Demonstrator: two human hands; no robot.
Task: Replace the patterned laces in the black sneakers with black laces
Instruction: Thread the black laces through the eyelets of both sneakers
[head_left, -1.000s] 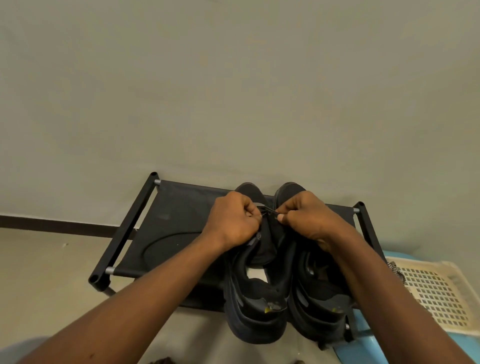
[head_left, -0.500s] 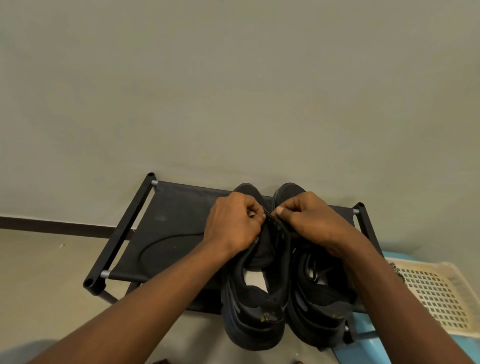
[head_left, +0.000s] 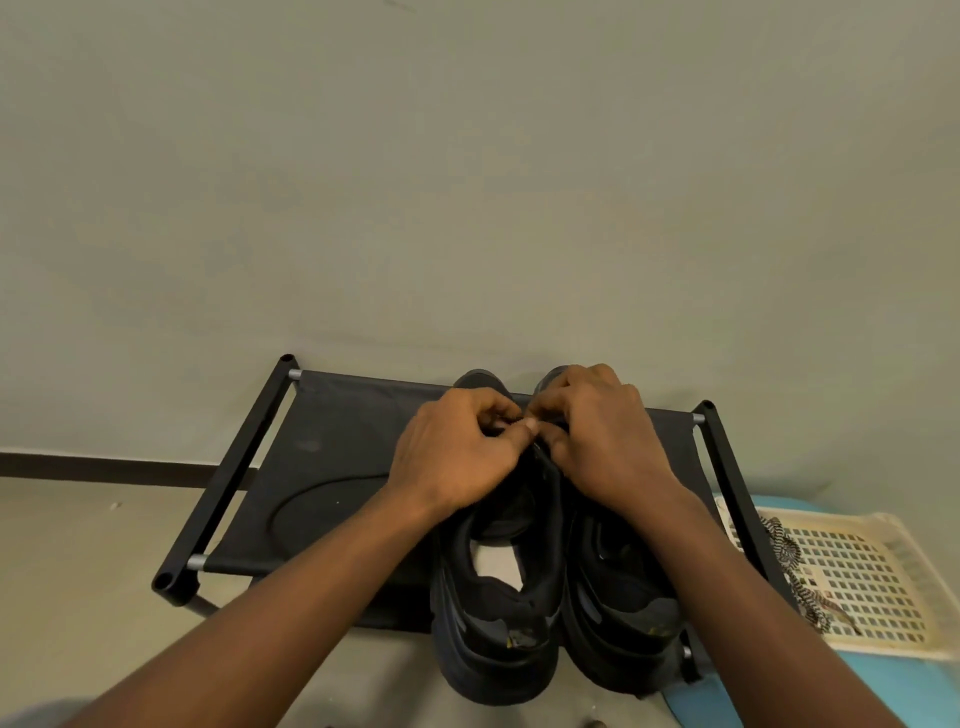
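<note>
Your hands have closed the gap since a moment ago. The left hand (head_left: 457, 447) and right hand (head_left: 608, 441) now meet thumb to thumb, and the right has slid forward over a toe. Both have their fingers curled tight, pinching the black lace (head_left: 543, 451), which is mostly hidden under your fingertips at the front eyelets of the left sneaker (head_left: 493, 623).

That shoe and the right sneaker (head_left: 623, 613) stand side by side on the right half of the shoe rack (head_left: 322, 467), toes at its back rail and chunky heels hanging over its front edge. Each padded heel carries a small yellowish mark, too blurred to read.

The rack is taut black fabric stretched between tubes, with a curved crease on its left half. Just right of it sits a cream plastic lattice basket (head_left: 857, 566), and a patterned lace (head_left: 784, 551) with black-and-white stripes is heaped against the basket's rack-side rim.
</note>
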